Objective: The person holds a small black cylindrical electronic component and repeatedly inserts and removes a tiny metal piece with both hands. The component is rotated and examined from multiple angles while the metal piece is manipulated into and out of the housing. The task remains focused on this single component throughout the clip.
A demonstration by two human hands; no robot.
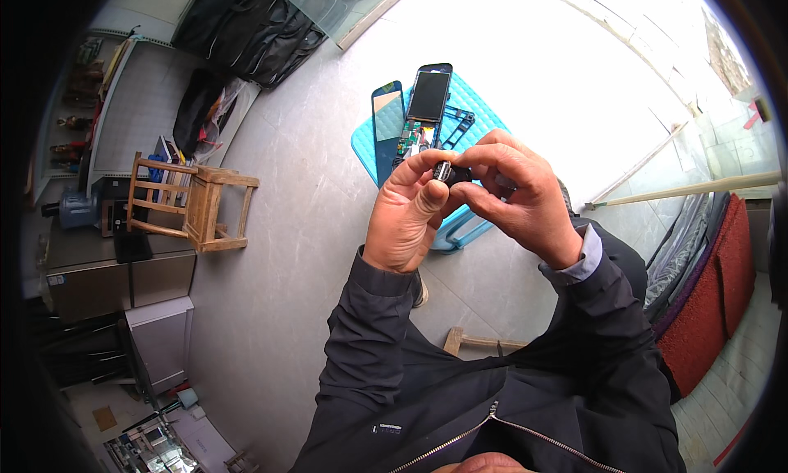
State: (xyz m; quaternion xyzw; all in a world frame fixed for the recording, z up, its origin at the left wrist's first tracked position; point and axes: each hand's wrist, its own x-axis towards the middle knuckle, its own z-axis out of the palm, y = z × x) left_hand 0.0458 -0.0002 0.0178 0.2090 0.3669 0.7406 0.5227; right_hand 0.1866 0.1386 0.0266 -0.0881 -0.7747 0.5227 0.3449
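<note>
Between both hands is a small rounded black part (460, 174) with a silvery face; its exact kind does not show. My left hand (400, 214) pinches its left end between thumb and fingers. From the right, my right hand (529, 190) has its fingers curled and closed on the other end. Just beyond them, a blue plastic stool (472, 87) bears an opened handheld device, with its screen (428, 95) above a bare circuit board (416, 137). Left of it lies a dark glossy panel (387, 124). A black plastic frame (461, 127) rests to the right.
A wooden chair (205, 206) stands at the left, near a brown cabinet (123, 276). Black bags or cloth (246, 34) lie at the far left. Rolled red matting (710, 297) leans at the right, below a long pole (689, 190). Part of a wooden seat (484, 342) shows near me.
</note>
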